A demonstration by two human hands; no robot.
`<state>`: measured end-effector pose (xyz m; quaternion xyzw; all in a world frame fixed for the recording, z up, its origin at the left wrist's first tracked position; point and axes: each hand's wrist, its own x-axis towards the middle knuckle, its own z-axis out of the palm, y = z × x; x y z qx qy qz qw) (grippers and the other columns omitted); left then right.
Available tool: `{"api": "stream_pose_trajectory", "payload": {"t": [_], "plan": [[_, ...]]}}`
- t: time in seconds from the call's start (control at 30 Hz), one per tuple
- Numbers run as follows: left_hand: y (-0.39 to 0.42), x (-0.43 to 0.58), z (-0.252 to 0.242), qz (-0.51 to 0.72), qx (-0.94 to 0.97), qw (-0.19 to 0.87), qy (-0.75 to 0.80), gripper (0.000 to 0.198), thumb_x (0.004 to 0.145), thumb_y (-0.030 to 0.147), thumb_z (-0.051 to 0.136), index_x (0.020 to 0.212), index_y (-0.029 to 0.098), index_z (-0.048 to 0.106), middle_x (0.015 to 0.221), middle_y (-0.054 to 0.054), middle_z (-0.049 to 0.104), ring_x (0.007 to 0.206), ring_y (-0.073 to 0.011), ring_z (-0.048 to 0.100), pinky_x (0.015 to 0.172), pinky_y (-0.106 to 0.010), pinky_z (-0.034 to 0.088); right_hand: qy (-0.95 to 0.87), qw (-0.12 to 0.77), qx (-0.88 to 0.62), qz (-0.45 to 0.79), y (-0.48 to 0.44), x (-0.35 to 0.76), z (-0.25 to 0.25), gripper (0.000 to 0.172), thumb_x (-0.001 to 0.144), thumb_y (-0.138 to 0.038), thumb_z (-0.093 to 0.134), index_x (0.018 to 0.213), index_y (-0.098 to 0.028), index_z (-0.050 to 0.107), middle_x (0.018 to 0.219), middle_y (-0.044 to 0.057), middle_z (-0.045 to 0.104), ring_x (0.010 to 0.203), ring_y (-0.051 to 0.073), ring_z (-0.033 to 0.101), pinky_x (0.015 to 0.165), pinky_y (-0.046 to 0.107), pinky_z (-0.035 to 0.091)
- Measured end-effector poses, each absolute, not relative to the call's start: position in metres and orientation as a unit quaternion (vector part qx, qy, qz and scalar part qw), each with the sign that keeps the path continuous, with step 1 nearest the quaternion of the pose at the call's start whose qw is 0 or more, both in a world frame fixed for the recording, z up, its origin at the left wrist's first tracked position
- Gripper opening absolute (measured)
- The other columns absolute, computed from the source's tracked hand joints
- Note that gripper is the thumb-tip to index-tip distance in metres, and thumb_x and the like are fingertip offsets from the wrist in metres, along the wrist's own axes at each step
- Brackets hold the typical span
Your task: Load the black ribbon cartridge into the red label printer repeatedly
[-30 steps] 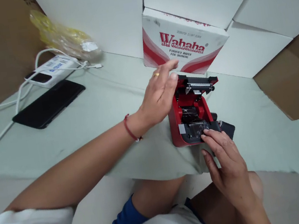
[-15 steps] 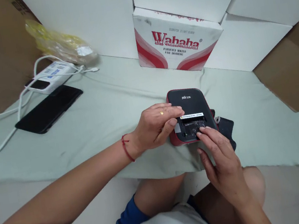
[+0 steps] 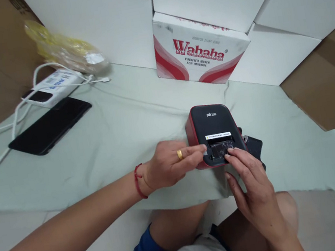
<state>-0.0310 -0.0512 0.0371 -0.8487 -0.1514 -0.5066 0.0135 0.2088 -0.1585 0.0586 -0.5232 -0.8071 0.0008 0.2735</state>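
Observation:
A small red label printer (image 3: 214,120) with a closed black lid stands on a pale green cloth (image 3: 122,120) near the table's front edge. My left hand (image 3: 169,167), with a gold ring and a red wrist string, is curled against the printer's left front corner, fingertips pressing on it. My right hand (image 3: 253,188) reaches from below, its fingertips together on a shiny clear strip (image 3: 220,148) at the printer's front slot. A black part (image 3: 255,145) lies just right of the printer, half hidden by my right hand.
A black phone (image 3: 50,126) and a white power bank (image 3: 52,83) with white cables lie at the far left, with a yellow plastic bag (image 3: 63,50) behind them. A red-and-white Wahaha carton (image 3: 200,52) and white boxes line the back. Brown cardboard (image 3: 326,83) lies right.
The printer's lid, open a second ago and showing the red inside, is now closed. My left hand came down from the lid to the left front corner. My right hand stayed at the slot.

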Motion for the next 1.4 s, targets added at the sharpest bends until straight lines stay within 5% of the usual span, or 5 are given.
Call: {"api": "stream_pose_trajectory", "payload": {"t": [0.47,0.63,0.9,1.13,1.4], "plan": [[-0.053,-0.018,0.029,-0.541,-0.806,-0.115,-0.209,0.043,0.079,-0.003,0.038,0.108,0.019,0.062,0.087,0.002,0.08,0.073,-0.0079,0.076,0.07,-0.015,0.06,-0.826,0.238,-0.511,0.007,-0.154,0.215,0.081,0.041,0.099,-0.012,0.057,0.139,-0.023,0.057,0.139,0.008,0.066,0.132,0.02,0.06,0.127,0.05,0.029],[-0.051,-0.014,0.02,-0.561,-0.8,-0.076,-0.2,0.034,0.087,0.002,0.04,0.106,0.02,0.061,0.087,0.001,0.08,0.071,-0.0093,0.076,0.068,-0.018,0.061,-0.822,0.201,-0.525,0.096,-0.108,0.222,0.129,0.019,0.103,-0.028,0.055,0.115,-0.026,0.07,0.108,0.001,0.077,0.098,0.016,0.073,0.097,0.031,0.054],[-0.052,-0.014,0.014,-0.564,-0.795,-0.006,-0.224,0.028,0.09,0.005,0.044,0.111,0.019,0.054,0.113,-0.01,0.076,0.094,-0.0161,0.075,0.078,-0.028,0.062,-0.8,-0.205,-0.564,0.026,-0.002,0.169,0.126,0.027,0.09,-0.024,0.061,0.114,-0.021,0.074,0.107,0.014,0.077,0.092,0.03,0.072,0.07,0.034,0.048],[-0.036,-0.019,0.011,-0.512,-0.739,-0.1,-0.427,0.033,0.098,0.02,0.048,0.067,0.021,0.036,0.058,0.004,0.042,0.054,-0.0108,0.041,0.054,-0.025,0.033,-0.826,-0.126,-0.548,0.049,-0.026,0.194,0.149,0.038,0.091,-0.03,0.062,0.129,-0.024,0.068,0.118,0.01,0.075,0.091,0.025,0.071,0.071,0.033,0.051],[-0.028,-0.016,0.015,-0.444,-0.687,-0.357,-0.451,0.052,0.103,0.045,0.04,0.061,0.02,0.021,0.058,0.004,0.019,0.053,-0.0086,0.021,0.052,-0.027,0.019,-0.763,-0.04,-0.636,0.111,-0.082,0.34,0.186,0.05,0.092,-0.068,0.057,0.12,-0.03,0.074,0.075,0.006,0.075,0.057,0.018,0.063,0.054,0.035,0.048]]}}
